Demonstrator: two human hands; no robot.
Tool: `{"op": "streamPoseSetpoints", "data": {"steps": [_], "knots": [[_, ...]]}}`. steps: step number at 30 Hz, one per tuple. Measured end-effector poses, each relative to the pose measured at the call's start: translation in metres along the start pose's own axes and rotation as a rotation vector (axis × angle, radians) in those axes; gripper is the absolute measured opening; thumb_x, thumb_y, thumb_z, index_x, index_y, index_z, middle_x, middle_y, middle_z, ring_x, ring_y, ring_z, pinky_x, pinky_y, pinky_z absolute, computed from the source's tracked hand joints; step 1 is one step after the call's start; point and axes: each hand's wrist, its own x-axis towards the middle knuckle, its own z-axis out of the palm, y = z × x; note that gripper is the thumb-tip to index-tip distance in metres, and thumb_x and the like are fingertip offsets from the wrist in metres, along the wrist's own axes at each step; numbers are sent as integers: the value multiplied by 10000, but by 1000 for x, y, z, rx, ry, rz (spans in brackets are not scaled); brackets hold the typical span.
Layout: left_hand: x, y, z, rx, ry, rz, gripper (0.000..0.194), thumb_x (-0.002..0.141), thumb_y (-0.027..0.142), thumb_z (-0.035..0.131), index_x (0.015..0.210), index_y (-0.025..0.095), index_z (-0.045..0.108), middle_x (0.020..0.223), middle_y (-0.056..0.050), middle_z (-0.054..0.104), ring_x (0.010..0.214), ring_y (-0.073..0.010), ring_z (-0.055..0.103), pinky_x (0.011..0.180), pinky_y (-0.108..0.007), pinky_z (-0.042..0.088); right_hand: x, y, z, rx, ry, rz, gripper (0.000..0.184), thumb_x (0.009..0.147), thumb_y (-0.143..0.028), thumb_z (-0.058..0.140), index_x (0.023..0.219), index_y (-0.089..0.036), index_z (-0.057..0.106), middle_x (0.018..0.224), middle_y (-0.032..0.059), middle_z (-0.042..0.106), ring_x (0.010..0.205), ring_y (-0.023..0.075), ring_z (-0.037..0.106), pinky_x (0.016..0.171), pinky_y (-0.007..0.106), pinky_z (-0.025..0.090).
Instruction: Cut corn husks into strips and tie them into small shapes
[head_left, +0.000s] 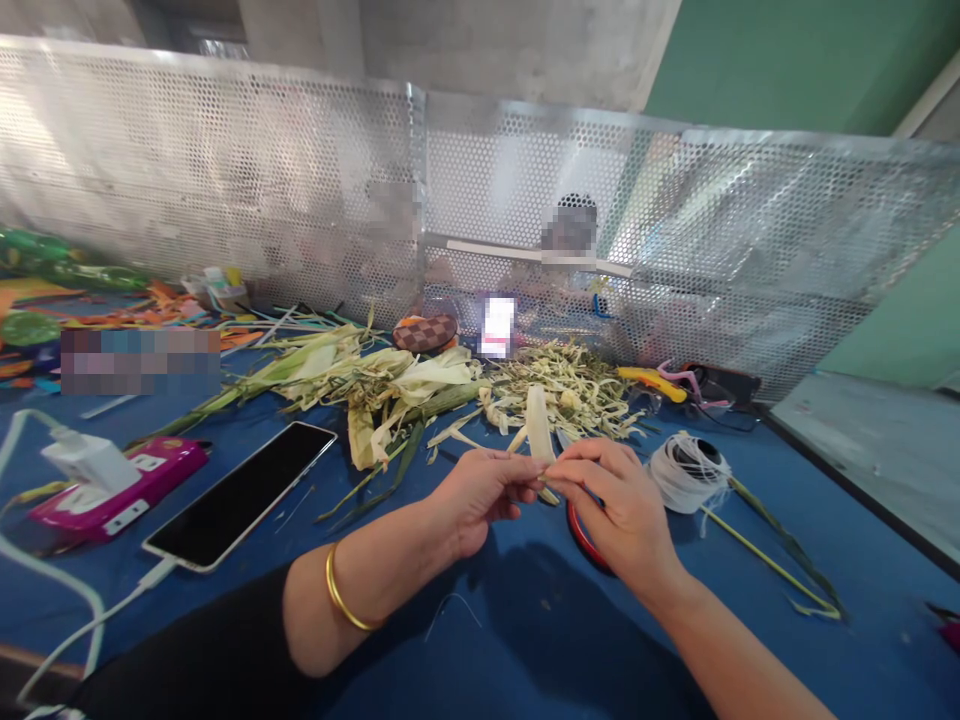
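My left hand (pixel 480 495) and my right hand (pixel 619 500) meet above the blue table (pixel 525 620). Both pinch a pale strip of corn husk (pixel 538 425) that stands up between the fingertips. A gold bangle (pixel 341 592) circles my left wrist. Under my right hand lies a red ring-shaped object (pixel 581 535), partly hidden. A spool of white thread (pixel 686 470) sits just right of my right hand. Behind the hands lie a pile of corn husks (pixel 390 385) and a heap of shredded husk (pixel 570 385).
A smartphone (pixel 244 492) on a white cable and a pink device (pixel 124 485) with a charger lie at left. Yellow-handled pliers (pixel 652 382) rest by the perforated metal screen (pixel 525 220). Long green stalks (pixel 780 560) lie at right. Coloured scraps clutter the far left.
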Motion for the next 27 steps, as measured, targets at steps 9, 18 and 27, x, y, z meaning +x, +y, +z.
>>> {"op": "streamPoseSetpoints", "data": {"steps": [9,18,27], "knots": [[-1,3,3,-42,-12,-157,122,667,154,664,569,118,599,495,27,515,462,-45,431,422,-159,270,2,-2,-2,-71,33,-95,154,863,-164,567,840,-243,697,816,39,603,786,171,544,692,322,443],[0,4,2,-71,-44,-230,114,686,140,650,589,105,599,529,22,529,462,-36,444,409,-147,249,1,-2,-1,-71,45,-148,132,863,-119,557,861,-207,655,827,48,577,809,173,517,705,307,442],[0,2,1,-14,-34,-151,109,690,176,679,621,98,645,559,8,573,473,-45,490,412,-147,328,0,-1,2,-104,-5,-93,120,887,-164,529,816,-189,623,841,52,590,805,177,539,738,317,420]]}}
